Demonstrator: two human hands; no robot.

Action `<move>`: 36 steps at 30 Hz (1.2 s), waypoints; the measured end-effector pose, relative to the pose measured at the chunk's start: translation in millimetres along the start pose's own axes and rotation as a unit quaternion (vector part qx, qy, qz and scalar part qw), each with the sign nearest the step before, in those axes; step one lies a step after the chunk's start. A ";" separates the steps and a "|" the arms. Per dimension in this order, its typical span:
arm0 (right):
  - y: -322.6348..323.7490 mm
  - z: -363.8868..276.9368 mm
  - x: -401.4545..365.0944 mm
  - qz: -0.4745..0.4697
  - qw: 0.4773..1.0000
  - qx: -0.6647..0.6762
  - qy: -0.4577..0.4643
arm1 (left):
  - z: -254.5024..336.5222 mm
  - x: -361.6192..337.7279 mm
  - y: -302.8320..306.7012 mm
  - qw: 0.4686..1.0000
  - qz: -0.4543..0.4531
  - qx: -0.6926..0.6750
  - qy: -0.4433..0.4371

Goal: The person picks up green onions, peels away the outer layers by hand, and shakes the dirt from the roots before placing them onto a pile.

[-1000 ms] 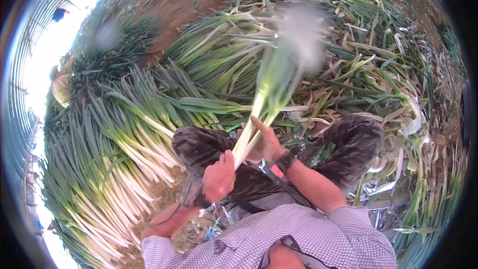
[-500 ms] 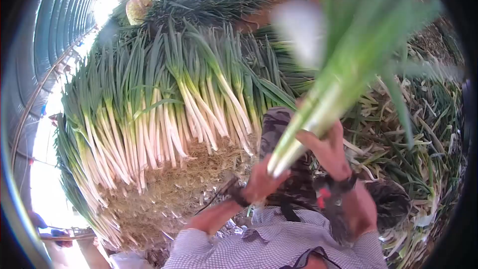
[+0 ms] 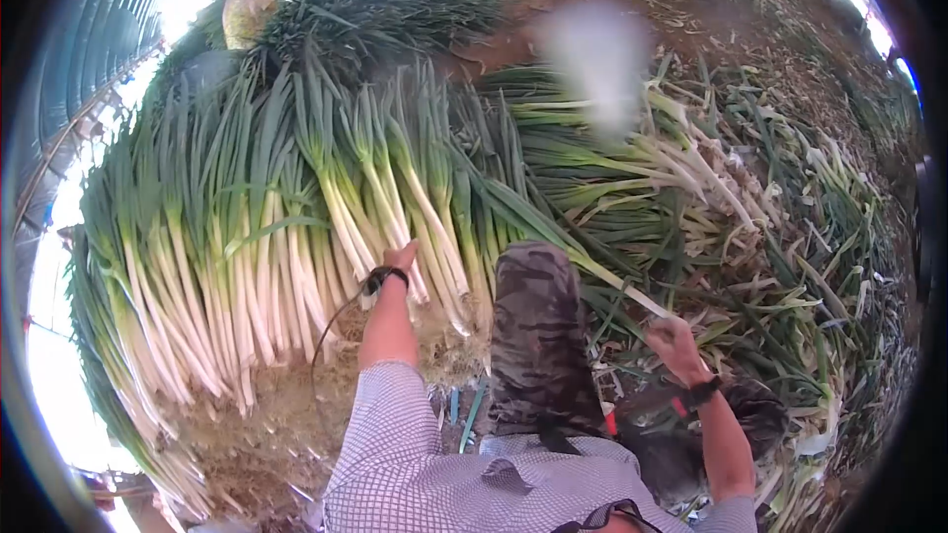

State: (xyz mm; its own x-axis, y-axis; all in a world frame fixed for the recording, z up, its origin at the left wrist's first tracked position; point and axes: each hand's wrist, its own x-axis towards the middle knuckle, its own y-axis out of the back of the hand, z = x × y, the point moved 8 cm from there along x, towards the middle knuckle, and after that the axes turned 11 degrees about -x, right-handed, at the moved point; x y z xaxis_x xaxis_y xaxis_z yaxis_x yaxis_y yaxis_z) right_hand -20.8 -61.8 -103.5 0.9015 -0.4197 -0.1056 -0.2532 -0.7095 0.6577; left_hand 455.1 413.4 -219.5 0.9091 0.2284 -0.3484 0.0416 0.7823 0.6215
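Observation:
My left hand (image 3: pixel 400 257) reaches onto the white stalks of a long row of leeks (image 3: pixel 262 276), laid side by side with roots toward me. It touches the stalks near the row's right part; its fingers are mostly hidden. To the right of my knee, my right hand (image 3: pixel 674 345) is closed on the white root end of a single leek (image 3: pixel 617 281). That leek slants up and left, its green leaves reaching toward the row.
Beyond my camouflage-clad knee (image 3: pixel 538 336), more leeks (image 3: pixel 602 163) lie loosely. Leaf scraps (image 3: pixel 829 306) cover the ground at right. A dark green leek heap (image 3: pixel 385 10) stands at the back, with a person (image 3: pixel 247 15) beside it. A cord hangs near my left wrist.
The bunch that both hands held up before me is no longer in them. My left hand has moved left to the row; my right hand now grips a single leek lower down. The view has shifted.

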 end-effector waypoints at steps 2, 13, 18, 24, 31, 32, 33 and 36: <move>10.2 49.1 -26.5 -0.016 0.990 0.041 -0.133 | -1.0 0.7 -1.2 1.000 -0.023 0.010 -0.006; 27.4 126.8 -34.1 0.028 0.966 0.110 -0.232 | -2.7 -14.8 -4.1 0.997 -0.019 0.075 -0.009; 19.6 158.0 -29.0 0.037 0.967 0.104 -0.228 | -16.2 -15.0 -2.7 0.995 0.066 -0.078 0.009; 3.5 183.6 7.5 0.020 0.980 -0.107 -0.166 | 78.7 -90.0 -13.7 0.891 -0.045 -0.452 -0.027; -63.5 169.4 114.2 0.041 0.981 -0.185 -0.046 | 293.3 -285.3 -72.8 0.681 -0.346 -0.634 -0.121; -76.1 159.3 135.4 0.000 0.982 -0.181 -0.051 | 303.9 -302.8 -94.6 0.672 -0.377 -0.628 -0.109; -86.6 143.2 158.4 -0.040 0.982 -0.176 -0.057 | 309.2 -316.4 -120.6 0.635 -0.420 -0.646 -0.066; -125.2 116.4 202.1 -0.072 0.978 -0.194 -0.018 | 307.1 -341.9 -161.3 0.618 -0.439 -0.651 0.044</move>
State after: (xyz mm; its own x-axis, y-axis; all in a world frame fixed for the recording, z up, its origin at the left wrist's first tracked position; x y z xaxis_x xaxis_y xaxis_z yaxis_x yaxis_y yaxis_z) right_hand 152.3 -123.7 -293.9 0.9035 -0.3557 -0.2389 0.0335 -0.4972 0.8670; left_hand 264.9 31.2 14.9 0.7455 -0.6285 -0.2218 0.0820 0.4168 -0.9053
